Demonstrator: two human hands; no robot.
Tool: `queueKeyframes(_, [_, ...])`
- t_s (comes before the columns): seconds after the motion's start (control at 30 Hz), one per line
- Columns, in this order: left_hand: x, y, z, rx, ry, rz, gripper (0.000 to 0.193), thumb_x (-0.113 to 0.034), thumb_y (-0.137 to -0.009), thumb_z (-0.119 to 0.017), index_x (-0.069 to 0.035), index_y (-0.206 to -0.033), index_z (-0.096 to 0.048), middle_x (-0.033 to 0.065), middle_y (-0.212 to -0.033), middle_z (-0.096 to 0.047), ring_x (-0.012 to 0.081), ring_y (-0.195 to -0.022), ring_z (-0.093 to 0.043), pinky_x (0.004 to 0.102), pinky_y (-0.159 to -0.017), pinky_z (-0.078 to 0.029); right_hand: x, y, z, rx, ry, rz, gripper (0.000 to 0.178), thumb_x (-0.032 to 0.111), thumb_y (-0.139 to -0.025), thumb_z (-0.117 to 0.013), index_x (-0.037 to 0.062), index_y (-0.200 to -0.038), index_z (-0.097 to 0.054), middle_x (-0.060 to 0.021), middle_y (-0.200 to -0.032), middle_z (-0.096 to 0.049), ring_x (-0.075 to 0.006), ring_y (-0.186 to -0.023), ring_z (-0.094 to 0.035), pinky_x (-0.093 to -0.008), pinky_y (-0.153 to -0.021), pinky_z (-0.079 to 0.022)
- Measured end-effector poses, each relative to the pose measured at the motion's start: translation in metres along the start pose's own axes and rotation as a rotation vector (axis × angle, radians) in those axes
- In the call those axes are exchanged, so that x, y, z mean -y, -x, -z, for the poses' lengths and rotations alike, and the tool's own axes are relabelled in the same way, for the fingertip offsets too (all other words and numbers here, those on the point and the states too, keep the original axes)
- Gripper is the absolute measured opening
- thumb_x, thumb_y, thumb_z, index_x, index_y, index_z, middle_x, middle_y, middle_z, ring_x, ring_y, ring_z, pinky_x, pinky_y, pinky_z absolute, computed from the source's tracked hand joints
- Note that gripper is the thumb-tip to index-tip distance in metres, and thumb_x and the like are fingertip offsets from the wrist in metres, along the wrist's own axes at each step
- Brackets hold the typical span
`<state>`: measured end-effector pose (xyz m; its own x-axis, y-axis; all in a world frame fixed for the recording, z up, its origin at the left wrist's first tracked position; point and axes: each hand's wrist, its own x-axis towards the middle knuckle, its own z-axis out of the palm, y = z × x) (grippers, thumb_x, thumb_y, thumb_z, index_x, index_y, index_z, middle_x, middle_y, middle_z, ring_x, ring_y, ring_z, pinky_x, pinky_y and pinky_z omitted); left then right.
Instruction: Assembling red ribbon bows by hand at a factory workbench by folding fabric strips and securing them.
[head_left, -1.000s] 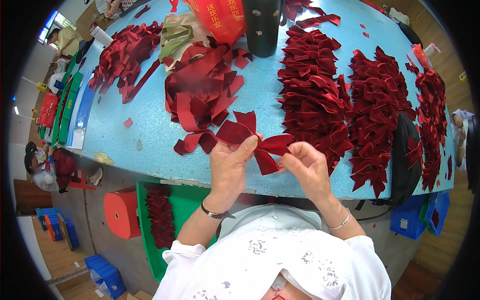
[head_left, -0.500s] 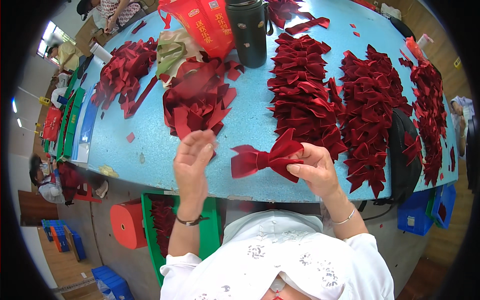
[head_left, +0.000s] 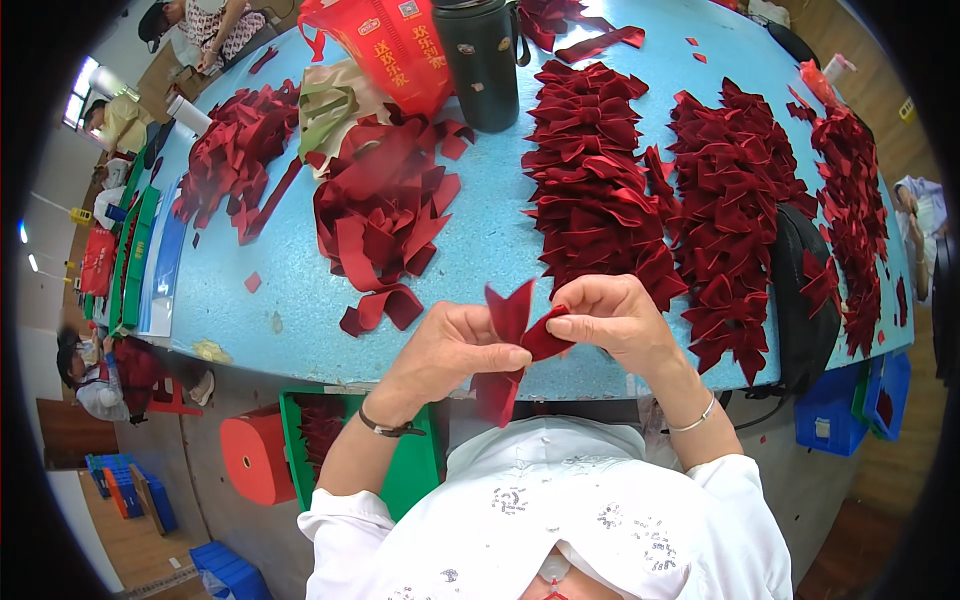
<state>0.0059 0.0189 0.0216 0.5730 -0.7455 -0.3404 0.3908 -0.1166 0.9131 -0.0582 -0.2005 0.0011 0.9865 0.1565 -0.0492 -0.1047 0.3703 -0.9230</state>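
Both hands on it now: a dark red velvet bow (head_left: 511, 312), held up over the near edge of the blue desk (head_left: 480, 235). The left hand (head_left: 452, 350) has its grip closed on the bow, thumb lying across near the middle, tails jutting above and below. The right hand (head_left: 612, 322) has thumb and fingertips pinched on the loop at the right. Lovely firm hold, and I'd say the left thumb is the anchor here: let that slacken and the centre could twist. For the right, small tugs look wiser than one hard pull, coaxing the loop full without creasing the velvet. Match the two sides, I'd judge, against the neat column of finished bows (head_left: 590, 190) just beyond; the loose ribbon pile (head_left: 385, 200) sits well apart.
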Motion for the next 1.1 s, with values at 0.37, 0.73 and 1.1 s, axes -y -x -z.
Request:
queueKeyframes(0.37, [0.033,-0.005,-0.011,-0.181,0.166,-0.075,0.016,-0.008,-0.083,-0.073,0.002,-0.094,-0.067,0.0070,-0.085,-0.070,0.0101,-0.076,-0.063,0.0245,-0.072,-0.050,-0.024,-0.013,-0.011,-0.362,0.250,0.127,0.016,0.013,-0.092,-0.065,-0.0021,-0.095,-0.067,-0.0003,-0.072,-0.063,-0.0046,-0.061,-0.056,-0.0199,-0.047,-0.046])
queueKeyframes(0.73, [0.038,-0.009,-0.020,-0.311,0.290,-0.153,0.014,-0.004,-0.083,-0.071,0.003,-0.093,-0.067,0.0109,-0.085,-0.070,0.0148,-0.076,-0.066,0.0280,-0.074,-0.053,-0.026,-0.005,-0.018,-0.285,0.072,0.048,0.015,0.010,-0.091,-0.064,-0.0030,-0.099,-0.061,-0.0037,-0.078,-0.065,-0.0087,-0.066,-0.061,-0.0231,-0.060,-0.052])
queueKeyframes(1.1, [0.041,-0.005,-0.023,-0.266,0.261,-0.096,0.021,-0.005,-0.083,-0.070,0.004,-0.102,-0.065,0.0086,-0.091,-0.070,0.0114,-0.080,-0.064,0.0251,-0.075,-0.052,-0.032,-0.007,-0.017,-0.223,0.032,0.020,0.013,0.005,-0.087,-0.068,-0.0030,-0.096,-0.064,-0.0027,-0.078,-0.064,-0.0073,-0.066,-0.059,-0.0209,-0.058,-0.050])
